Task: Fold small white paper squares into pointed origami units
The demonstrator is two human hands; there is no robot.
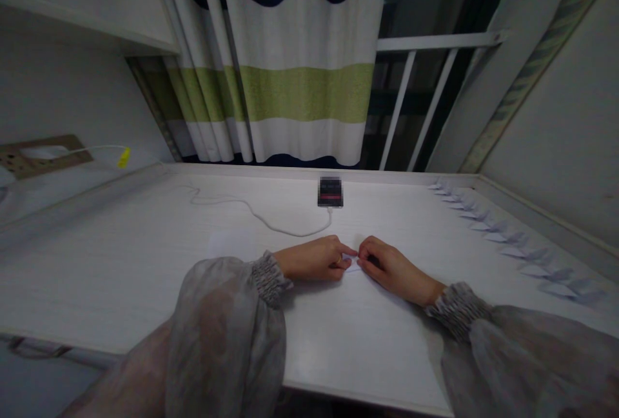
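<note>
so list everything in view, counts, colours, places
desk: 1, white, foreground
phone: 1, dark, desk's back
charging cable: 1, white, from phone leftward
paper sheet: 1, white, left of centre
paper piece: 1, white, desk's middle
folded paper pieces: about eight, white, desk's right
curtain: 1, navy, white, green, behind desk
window railing: 1, white, right of curtain
shelf: 1, white, upper left
panel: 1, brown, far left
tag: 1, yellow, beside panel
sleeves: 2, grey, at bottom
left hand: 1, at paper piece
right hand: 1, likewise

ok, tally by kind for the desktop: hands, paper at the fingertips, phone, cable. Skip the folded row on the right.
Hands (left hand, right hand): 2
Paper: 1
Phone: 1
Cable: 1
Total: 5
</note>
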